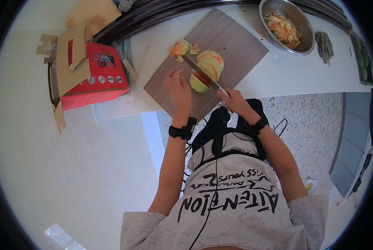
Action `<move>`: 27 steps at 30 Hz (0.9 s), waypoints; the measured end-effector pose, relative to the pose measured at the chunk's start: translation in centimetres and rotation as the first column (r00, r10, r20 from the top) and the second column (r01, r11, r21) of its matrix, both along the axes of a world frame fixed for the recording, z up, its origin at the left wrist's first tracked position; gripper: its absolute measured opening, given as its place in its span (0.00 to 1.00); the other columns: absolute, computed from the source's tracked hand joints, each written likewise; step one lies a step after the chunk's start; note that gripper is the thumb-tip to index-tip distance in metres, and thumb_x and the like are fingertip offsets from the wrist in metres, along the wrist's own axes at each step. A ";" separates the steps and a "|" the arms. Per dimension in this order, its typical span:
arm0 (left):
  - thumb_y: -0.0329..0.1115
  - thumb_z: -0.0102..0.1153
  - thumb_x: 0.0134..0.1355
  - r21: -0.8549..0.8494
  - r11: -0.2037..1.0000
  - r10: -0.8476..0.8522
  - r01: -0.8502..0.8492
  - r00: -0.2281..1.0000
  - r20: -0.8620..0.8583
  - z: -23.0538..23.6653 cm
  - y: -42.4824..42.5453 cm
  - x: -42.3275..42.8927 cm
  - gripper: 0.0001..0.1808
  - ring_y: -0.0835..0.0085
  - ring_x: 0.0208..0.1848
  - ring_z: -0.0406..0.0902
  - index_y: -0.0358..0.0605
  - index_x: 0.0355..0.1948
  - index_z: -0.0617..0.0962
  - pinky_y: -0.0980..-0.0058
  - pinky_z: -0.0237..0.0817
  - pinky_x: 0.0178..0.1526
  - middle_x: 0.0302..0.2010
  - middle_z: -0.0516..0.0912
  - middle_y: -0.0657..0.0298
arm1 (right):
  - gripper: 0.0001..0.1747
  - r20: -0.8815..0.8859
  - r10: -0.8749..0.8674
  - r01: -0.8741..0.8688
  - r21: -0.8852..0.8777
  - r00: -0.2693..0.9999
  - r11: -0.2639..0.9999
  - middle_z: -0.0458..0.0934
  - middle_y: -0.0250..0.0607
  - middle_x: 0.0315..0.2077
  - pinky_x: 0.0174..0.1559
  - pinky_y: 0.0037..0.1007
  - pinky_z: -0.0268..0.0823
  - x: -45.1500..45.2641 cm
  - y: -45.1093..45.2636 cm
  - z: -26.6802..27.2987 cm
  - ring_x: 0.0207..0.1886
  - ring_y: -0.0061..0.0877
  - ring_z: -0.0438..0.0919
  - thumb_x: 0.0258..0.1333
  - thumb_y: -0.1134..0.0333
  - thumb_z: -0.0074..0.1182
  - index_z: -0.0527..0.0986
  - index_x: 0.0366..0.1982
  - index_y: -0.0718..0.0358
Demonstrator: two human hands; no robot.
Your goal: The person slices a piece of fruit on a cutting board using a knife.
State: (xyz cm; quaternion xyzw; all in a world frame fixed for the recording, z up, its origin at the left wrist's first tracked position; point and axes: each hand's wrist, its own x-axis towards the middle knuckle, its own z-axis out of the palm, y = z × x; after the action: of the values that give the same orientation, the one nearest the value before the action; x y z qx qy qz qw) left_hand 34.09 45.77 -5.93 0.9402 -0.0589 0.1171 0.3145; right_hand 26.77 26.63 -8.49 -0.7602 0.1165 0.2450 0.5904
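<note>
My right hand (235,101) grips the handle of a kitchen knife (202,72). Its blade slants up and left across a peeled, pale green and orange fruit (216,61), which looks like papaya and is cut into overlapping slices. Whether the blade rests on the slices or hovers over them, I cannot tell. Left of the fruit, my left hand (177,90) is over the wooden cutting board (233,40), holding nothing, with its fingers loosely apart. Near the blade's tip lies a small heap of orange and pale green scraps (179,49), at the board's far left edge.
A steel bowl (308,37) of shredded vegetables stands at the back right on the white countertop (268,75). Beside it lies a dark cloth (324,47). Green vegetables (361,57) sit at the far right. An opened red cardboard box (102,72) stands on the left.
</note>
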 end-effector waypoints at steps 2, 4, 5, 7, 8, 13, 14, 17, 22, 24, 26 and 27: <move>0.24 0.53 0.52 -0.207 0.973 0.061 -0.103 0.978 -0.199 -0.3 1.4 -0.3 0.15 0.54 0.51 0.65 0.41 0.44 0.74 0.61 0.58 0.53 0.48 0.70 0.51 | 0.23 -0.032 -0.086 0.089 0.079 0.996 0.993 0.66 0.33 0.10 0.14 0.24 0.56 0.0 0.0 0.7 0.10 0.19 0.65 0.61 0.51 0.45 0.67 0.23 0.64; 0.28 0.57 0.51 -0.242 0.958 0.067 -0.150 0.944 -0.323 -0.9 2.2 -0.6 0.18 0.54 0.51 0.66 0.39 0.45 0.73 0.61 0.58 0.53 0.48 0.70 0.50 | 0.23 -0.032 -0.132 0.134 0.087 0.991 0.987 0.64 0.31 0.09 0.13 0.22 0.55 0.2 -0.1 1.1 0.10 0.16 0.63 0.62 0.51 0.45 0.66 0.22 0.64; 0.31 0.59 0.50 -0.186 0.974 0.056 -0.128 0.935 -0.349 -1.6 2.2 -0.8 0.22 0.54 0.51 0.66 0.38 0.47 0.72 0.61 0.58 0.53 0.48 0.70 0.49 | 0.24 -0.014 -0.141 0.141 0.055 0.990 0.988 0.65 0.33 0.10 0.14 0.24 0.57 0.4 -0.4 1.1 0.10 0.18 0.64 0.61 0.51 0.46 0.67 0.23 0.66; 0.35 0.64 0.47 -0.062 0.998 0.003 -0.024 0.948 -0.317 -1.9 1.6 -1.2 0.30 0.54 0.52 0.66 0.36 0.50 0.69 0.61 0.58 0.55 0.49 0.69 0.48 | 0.25 0.028 -0.173 0.173 -0.013 0.985 0.985 0.66 0.36 0.10 0.16 0.26 0.59 0.7 -1.0 1.0 0.10 0.21 0.66 0.61 0.50 0.46 0.67 0.23 0.67; 0.37 0.66 0.45 0.014 0.999 -0.044 0.050 0.965 -0.259 -2.1 1.1 -1.6 0.34 0.53 0.54 0.65 0.35 0.52 0.67 0.61 0.57 0.56 0.50 0.69 0.47 | 0.25 0.053 -0.194 0.197 -0.048 0.980 0.979 0.66 0.37 0.10 0.16 0.27 0.59 0.8 -1.3 0.9 0.10 0.21 0.66 0.61 0.50 0.46 0.67 0.23 0.67; 0.41 0.70 0.41 0.102 0.972 -0.174 0.214 0.935 -0.308 -0.9 -2.2 -1.0 0.49 0.51 0.61 0.60 0.35 0.61 0.58 0.60 0.55 0.60 0.58 0.63 0.45 | 0.25 0.088 -0.266 0.279 -0.205 0.960 0.938 0.67 0.39 0.10 0.17 0.28 0.61 1.6 -3.5 0.2 0.11 0.24 0.68 0.61 0.51 0.46 0.69 0.25 0.68; 0.40 0.71 0.41 0.123 0.971 -0.157 0.203 0.938 -0.308 -1.2 -2.6 -1.0 0.49 0.51 0.61 0.60 0.36 0.61 0.57 0.61 0.55 0.60 0.58 0.62 0.45 | 0.24 0.059 -0.267 0.273 -0.212 0.962 0.938 0.68 0.39 0.10 0.17 0.29 0.61 1.5 -3.8 0.4 0.11 0.25 0.69 0.60 0.51 0.47 0.70 0.27 0.69; 0.35 0.72 0.38 0.059 0.987 -0.121 0.147 0.942 -0.313 -2.4 -2.4 -1.1 0.52 0.50 0.60 0.59 0.35 0.61 0.55 0.60 0.55 0.60 0.57 0.62 0.46 | 0.24 0.057 -0.206 0.213 -0.176 0.977 0.961 0.68 0.39 0.10 0.17 0.28 0.61 1.1 -3.7 1.7 0.11 0.24 0.69 0.61 0.51 0.47 0.69 0.26 0.68; 0.33 0.70 0.40 -0.194 0.981 -0.083 0.012 0.928 -0.363 -4.2 -1.3 -2.5 0.47 0.51 0.58 0.62 0.39 0.61 0.58 0.62 0.57 0.58 0.55 0.63 0.48 | 0.21 0.306 -0.033 0.120 -0.268 0.951 0.956 0.69 0.46 0.12 0.20 0.34 0.62 -0.8 -2.0 0.5 0.14 0.38 0.68 0.60 0.56 0.48 0.67 0.25 0.69; 0.35 0.68 0.45 -0.227 0.974 -0.089 0.021 0.952 -0.294 -5.5 -0.2 -2.9 0.42 0.54 0.55 0.65 0.41 0.60 0.61 0.65 0.63 0.55 0.55 0.63 0.49 | 0.19 0.270 0.053 0.048 -0.353 0.961 0.934 0.70 0.55 0.16 0.26 0.40 0.62 -1.0 -0.4 2.1 0.21 0.51 0.68 0.60 0.58 0.48 0.68 0.27 0.70; 0.37 0.65 0.50 -0.455 0.872 -0.062 -0.182 0.880 -0.470 -5.9 -0.4 -2.8 0.36 0.59 0.53 0.68 0.42 0.59 0.64 0.69 0.68 0.47 0.55 0.63 0.51 | 0.19 0.276 0.051 0.058 -0.373 0.960 0.926 0.71 0.56 0.17 0.25 0.40 0.62 -1.1 0.9 1.4 0.22 0.51 0.71 0.60 0.58 0.48 0.68 0.27 0.69; 0.39 0.64 0.53 -0.538 0.790 -0.068 -0.295 0.829 -0.555 -5.8 -0.5 -2.8 0.33 0.62 0.52 0.70 0.42 0.58 0.66 0.71 0.71 0.43 0.55 0.63 0.52 | 0.19 0.277 0.050 0.062 -0.383 0.960 0.922 0.72 0.56 0.18 0.25 0.41 0.62 -1.2 1.6 1.4 0.23 0.51 0.72 0.60 0.58 0.47 0.68 0.27 0.69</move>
State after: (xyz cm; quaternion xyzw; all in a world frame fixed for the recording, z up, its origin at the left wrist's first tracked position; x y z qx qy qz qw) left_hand 31.27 45.30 -11.71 0.7850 0.1333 -0.1241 0.5921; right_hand 25.62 28.22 -7.07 -0.8884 0.0798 0.1050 0.4397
